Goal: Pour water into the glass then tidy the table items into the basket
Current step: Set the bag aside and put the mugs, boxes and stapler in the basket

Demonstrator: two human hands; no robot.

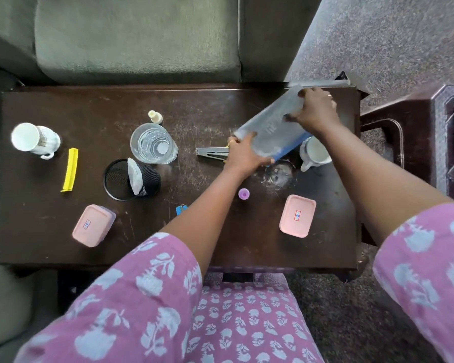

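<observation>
Bottle [270, 127], blurred, hides part of the mug [316, 155].

A sofa [136, 35] stands behind the table [220, 106], and a chair [404, 121] stands to its right. On the table, a mug [34, 139] lies at the far left with a sealing clip [70, 170] just right of it. The glass [152, 144] stands near the middle, a small stopper [155, 117] behind it and the basket [152, 179], with a folded item [134, 176] in it, just before it. Metal tongs [211, 154] lie right of the glass. The bottle [270, 127] is tilted above a second mug [315, 153] at the right. Two boxes [92, 225] [297, 215] sit near the front edge, well apart, with a cap [243, 193] between them.
</observation>
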